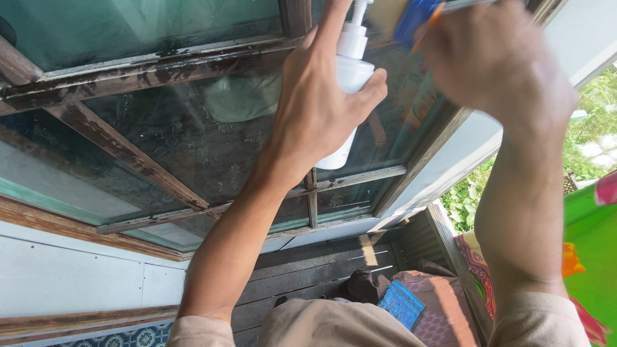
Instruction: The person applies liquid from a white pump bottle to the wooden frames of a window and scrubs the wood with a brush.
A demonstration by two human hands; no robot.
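Head view: white spray bottle [350, 71] held up against the glass window [193, 135]; left hand [318, 106] wrapped tight round its body. Right hand [498, 61], blurred, fingers closed on a blue cloth [414, 19] just beside. Weathered wooden frame [128, 154] around, dark floorboards [308, 270] below

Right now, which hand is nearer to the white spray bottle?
Left. The left hand is wrapped around the white spray bottle; the right hand is off to its right, apart from it, holding something blue against the window glass.
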